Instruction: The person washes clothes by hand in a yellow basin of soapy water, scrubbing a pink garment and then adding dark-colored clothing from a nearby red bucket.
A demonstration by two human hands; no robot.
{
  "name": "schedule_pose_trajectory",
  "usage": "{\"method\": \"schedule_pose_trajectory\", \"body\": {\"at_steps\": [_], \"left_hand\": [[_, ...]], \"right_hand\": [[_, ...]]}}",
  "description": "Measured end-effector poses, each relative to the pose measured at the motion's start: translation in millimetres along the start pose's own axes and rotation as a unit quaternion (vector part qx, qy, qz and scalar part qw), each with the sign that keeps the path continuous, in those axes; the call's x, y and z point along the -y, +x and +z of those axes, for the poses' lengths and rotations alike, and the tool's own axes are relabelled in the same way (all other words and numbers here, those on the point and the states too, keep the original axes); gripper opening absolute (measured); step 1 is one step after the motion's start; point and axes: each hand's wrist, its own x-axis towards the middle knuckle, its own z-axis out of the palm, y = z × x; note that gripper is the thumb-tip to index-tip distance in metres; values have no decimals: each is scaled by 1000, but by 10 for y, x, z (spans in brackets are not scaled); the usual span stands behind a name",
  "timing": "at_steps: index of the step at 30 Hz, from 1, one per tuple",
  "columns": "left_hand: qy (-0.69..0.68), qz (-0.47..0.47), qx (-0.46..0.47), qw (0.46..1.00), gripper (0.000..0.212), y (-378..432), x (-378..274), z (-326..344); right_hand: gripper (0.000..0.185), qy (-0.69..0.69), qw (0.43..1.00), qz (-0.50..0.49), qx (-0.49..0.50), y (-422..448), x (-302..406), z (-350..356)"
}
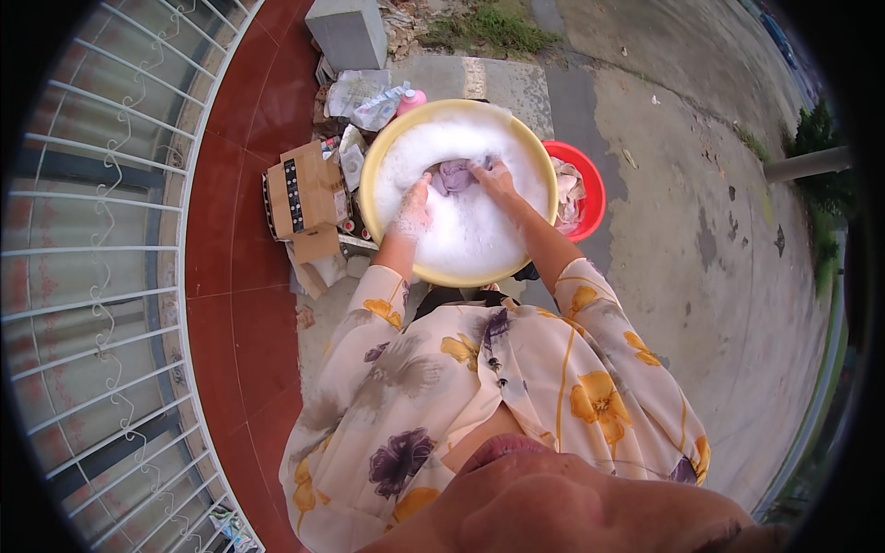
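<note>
A wide yellow basin (369, 181) full of white suds (463, 238) is in front of me. A bunched lavender cloth (453, 177) shows through a gap in the foam near its middle. My right hand (496, 181) grips the cloth's right side, with a fold of it by the fingertips. My left hand (413, 204) is in the suds at the cloth's left, thumb close to the fabric. Foam coats that hand and wrist and hides some of its fingers, so its hold is unclear.
A red tub (593, 193) with pale cloth (570, 190) stands right of the basin. To the left are a cardboard box (314, 190) and a pink bottle (411, 101). A concrete block (348, 34) stands beyond, near red tiles (259, 256) and a white metal railing (185, 276).
</note>
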Motion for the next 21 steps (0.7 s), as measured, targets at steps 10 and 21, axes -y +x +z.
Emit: {"method": "schedule_pose_trajectory", "body": {"at_steps": [10, 21], "left_hand": [[93, 462, 237, 850, 43, -452, 94, 337], [12, 252, 194, 948, 40, 324, 393, 298]], "right_hand": [[33, -91, 992, -52, 66, -621, 952, -65], [36, -102, 992, -53, 48, -387, 838, -95]]}}
